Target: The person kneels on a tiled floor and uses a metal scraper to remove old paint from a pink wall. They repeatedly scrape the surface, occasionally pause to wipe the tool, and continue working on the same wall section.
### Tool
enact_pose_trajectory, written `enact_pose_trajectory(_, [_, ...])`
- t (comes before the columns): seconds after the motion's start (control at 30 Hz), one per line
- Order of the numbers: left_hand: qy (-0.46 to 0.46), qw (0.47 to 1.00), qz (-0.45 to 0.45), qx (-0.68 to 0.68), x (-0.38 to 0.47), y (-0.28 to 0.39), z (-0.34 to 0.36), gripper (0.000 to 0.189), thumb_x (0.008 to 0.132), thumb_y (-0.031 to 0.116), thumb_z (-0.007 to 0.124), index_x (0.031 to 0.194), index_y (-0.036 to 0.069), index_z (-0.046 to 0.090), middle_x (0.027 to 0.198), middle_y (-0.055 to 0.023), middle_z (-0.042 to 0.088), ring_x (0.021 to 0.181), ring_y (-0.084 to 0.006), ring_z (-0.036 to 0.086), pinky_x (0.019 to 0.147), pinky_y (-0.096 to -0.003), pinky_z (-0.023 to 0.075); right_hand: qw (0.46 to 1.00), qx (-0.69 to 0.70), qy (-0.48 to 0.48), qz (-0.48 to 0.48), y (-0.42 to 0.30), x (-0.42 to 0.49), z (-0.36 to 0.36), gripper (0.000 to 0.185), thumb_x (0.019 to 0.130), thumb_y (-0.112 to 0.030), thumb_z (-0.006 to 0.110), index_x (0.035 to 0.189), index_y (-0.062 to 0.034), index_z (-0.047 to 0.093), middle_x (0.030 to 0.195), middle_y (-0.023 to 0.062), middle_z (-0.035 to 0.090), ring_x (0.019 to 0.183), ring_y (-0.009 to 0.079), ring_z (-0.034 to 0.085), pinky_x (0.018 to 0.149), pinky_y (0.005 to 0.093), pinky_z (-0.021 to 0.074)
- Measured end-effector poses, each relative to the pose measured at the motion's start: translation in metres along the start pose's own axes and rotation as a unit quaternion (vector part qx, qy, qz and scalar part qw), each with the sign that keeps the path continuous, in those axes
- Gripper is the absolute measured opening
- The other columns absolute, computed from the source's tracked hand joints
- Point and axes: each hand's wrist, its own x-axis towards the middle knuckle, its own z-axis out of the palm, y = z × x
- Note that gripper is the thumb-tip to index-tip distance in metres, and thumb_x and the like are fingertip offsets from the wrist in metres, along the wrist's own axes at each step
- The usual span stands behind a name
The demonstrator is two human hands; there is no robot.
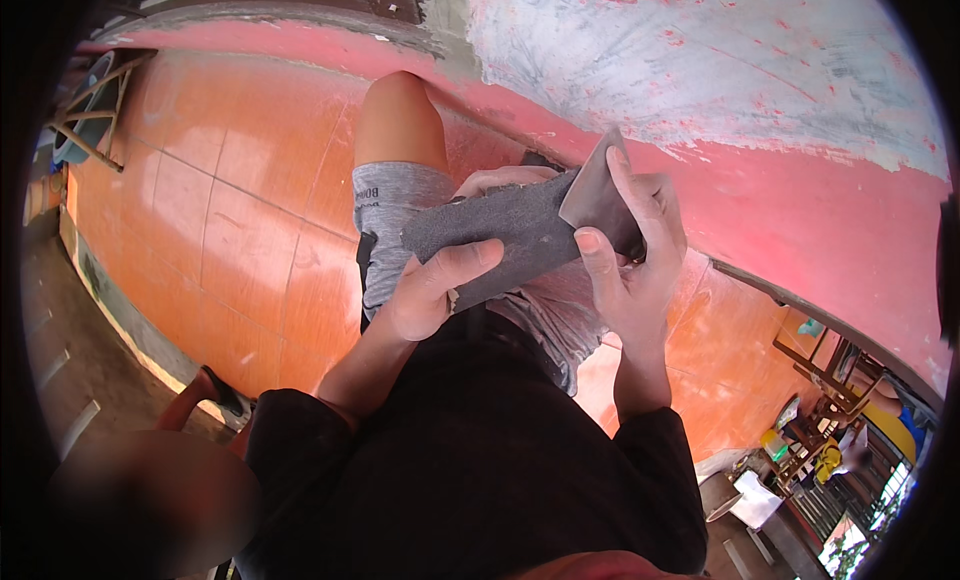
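Observation:
Both of my hands hold a dark grey sheet of sandpaper with ragged edges, in front of my lap. My left hand grips its left part, thumb on the gritty face and fingers behind the far edge. At the sheet's right end, my right hand pinches a smooth grey-brown flat piece between thumb and fingers. Whether that piece is the sandpaper's folded-over end or a separate blade, I cannot tell. Pale dust coats both hands. Beneath are my grey shorts and a bent bare knee.
Ahead stands a pink wall with a scraped whitish patch. The floor has orange tiles. A wooden frame and blue-grey basin sit far left. Another person's sandalled foot is lower left; wooden chairs stand at right.

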Motion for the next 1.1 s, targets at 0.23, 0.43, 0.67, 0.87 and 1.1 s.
enact_pose_trajectory(0.23, [-0.001, 0.997, -0.035, -0.074, 0.01, -0.003, 0.003, 0.073, 0.078, 0.029, 0.057, 0.141, -0.002, 0.036, 0.134, -0.0201, 0.051, 0.122, -0.0313, 0.053, 0.104, -0.0432, 0.043, 0.983, 0.149, 0.051, 0.097, -0.006, -0.018, 0.013, 0.067, 0.09, -0.041, 0.07, 0.137, 0.0027, 0.05, 0.109, 0.0123, 0.053, 0.097, 0.0219, 0.052, 0.083, 0.0334, 0.0413])
enact_pose_trajectory(0.43, [-0.063, 0.996, 0.049, -0.045, 0.019, -0.003, -0.001, 0.084, 0.082, 0.045, 0.055, 0.144, -0.005, 0.029, 0.13, -0.0211, 0.05, 0.122, -0.0299, 0.052, 0.106, -0.0428, 0.0413, 0.967, 0.175, 0.091, 0.159, -0.011, -0.029, 0.0, 0.075, 0.087, -0.045, 0.073, 0.138, 0.0033, 0.047, 0.13, 0.0191, 0.047, 0.115, 0.0289, 0.056, 0.095, 0.0403, 0.0472])
enact_pose_trajectory(0.67, [-0.082, 0.993, 0.091, 0.001, 0.012, -0.007, -0.018, 0.076, 0.087, 0.045, 0.064, 0.138, -0.003, 0.035, 0.13, -0.0195, 0.052, 0.124, -0.0274, 0.051, 0.109, -0.0415, 0.0378, 0.975, 0.179, 0.012, 0.13, -0.019, -0.04, -0.004, 0.075, 0.079, -0.043, 0.081, 0.131, 0.0036, 0.054, 0.102, 0.0129, 0.06, 0.091, 0.0218, 0.058, 0.079, 0.0326, 0.0464])
enact_pose_trajectory(0.87, [-0.077, 0.995, 0.063, 0.03, 0.01, -0.001, -0.023, 0.063, 0.09, 0.031, 0.066, 0.135, -0.002, 0.037, 0.129, -0.0201, 0.054, 0.124, -0.0269, 0.053, 0.107, -0.0412, 0.0405, 0.984, 0.179, 0.003, 0.01, -0.008, -0.037, 0.005, 0.07, 0.072, -0.031, 0.087, 0.127, 0.0033, 0.059, 0.093, 0.0117, 0.061, 0.079, 0.0206, 0.057, 0.068, 0.0306, 0.0441])
enact_pose_trajectory(1.1, [-0.007, 0.984, 0.083, 0.158, 0.003, 0.003, -0.007, 0.045, 0.098, 0.012, 0.058, 0.137, -0.005, 0.043, 0.128, -0.0171, 0.06, 0.12, -0.0232, 0.056, 0.103, -0.0365, 0.0438, 1.0, -0.017, 0.002, -0.001, -0.015, -0.025, -0.001, 0.066, 0.066, -0.027, 0.089, 0.124, -0.006, 0.067, 0.089, 0.0086, 0.057, 0.074, 0.0183, 0.056, 0.059, 0.0294, 0.0461])
